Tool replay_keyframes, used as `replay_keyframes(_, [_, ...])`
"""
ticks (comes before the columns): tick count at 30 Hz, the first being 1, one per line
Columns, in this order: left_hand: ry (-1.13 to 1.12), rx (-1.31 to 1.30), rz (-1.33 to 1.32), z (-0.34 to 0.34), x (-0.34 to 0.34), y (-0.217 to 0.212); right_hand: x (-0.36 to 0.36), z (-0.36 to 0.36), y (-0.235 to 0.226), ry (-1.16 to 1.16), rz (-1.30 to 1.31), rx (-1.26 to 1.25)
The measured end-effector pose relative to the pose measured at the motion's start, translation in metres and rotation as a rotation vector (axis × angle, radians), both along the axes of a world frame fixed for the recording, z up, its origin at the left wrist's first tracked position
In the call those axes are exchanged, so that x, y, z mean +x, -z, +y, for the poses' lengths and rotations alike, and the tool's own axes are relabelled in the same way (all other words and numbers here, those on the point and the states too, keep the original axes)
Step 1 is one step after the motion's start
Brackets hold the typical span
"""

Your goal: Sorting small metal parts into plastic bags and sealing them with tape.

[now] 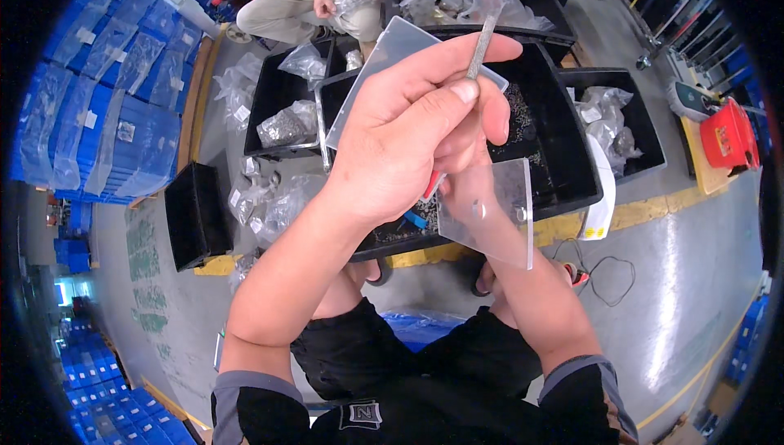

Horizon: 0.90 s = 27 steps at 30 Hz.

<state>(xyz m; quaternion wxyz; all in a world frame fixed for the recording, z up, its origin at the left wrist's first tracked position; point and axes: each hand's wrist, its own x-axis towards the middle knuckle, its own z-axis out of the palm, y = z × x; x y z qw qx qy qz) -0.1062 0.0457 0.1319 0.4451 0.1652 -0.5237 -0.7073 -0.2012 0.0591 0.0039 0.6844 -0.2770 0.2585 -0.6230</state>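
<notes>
My left hand (408, 118) is raised in the middle of the view. Its thumb and fingers pinch a slender grey stick with a rough surface (483, 45), which points up and away. Behind and below it is my right hand (472, 188), its fingers mostly hidden by the left. A clear plastic plate (510, 220) overlaps my right wrist; what holds it cannot be made out. Beside my right hand a bit of a red thing (434, 184) shows. Under both hands stands a black bin (563, 175) with many small metal parts (520, 118) scattered in it.
A translucent plastic panel (388, 49) leans across the bin. Other black crates (645, 110) hold bagged parts. A blue piece (415, 220) lies near the bin's front. Across from me a seated person handles a clear bag (351, 0). Wrapped blue boxes (114, 77) stand left; a red container (727, 136) right.
</notes>
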Motion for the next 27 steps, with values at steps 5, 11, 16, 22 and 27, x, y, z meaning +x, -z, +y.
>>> replay_keyframes(5, [0.002,0.015,-0.041,0.001,0.000,0.001,0.001,0.002,-0.001,0.015,-0.020,-0.018])
replay_keyframes(11, [0.062,0.038,0.026,-0.001,0.001,0.004,0.000,0.003,-0.013,0.013,0.023,-0.046])
replay_keyframes(16, [0.150,0.111,0.121,-0.007,0.000,0.004,-0.008,0.000,0.000,-0.015,0.036,-0.014])
replay_keyframes(22, [-0.062,-0.172,-0.323,-0.031,0.020,0.012,-0.001,-0.003,0.001,-0.019,0.057,-0.057])
replay_keyframes(27, [-0.106,-0.268,-0.445,-0.034,0.025,0.021,0.005,-0.006,-0.008,0.044,0.011,-0.042])
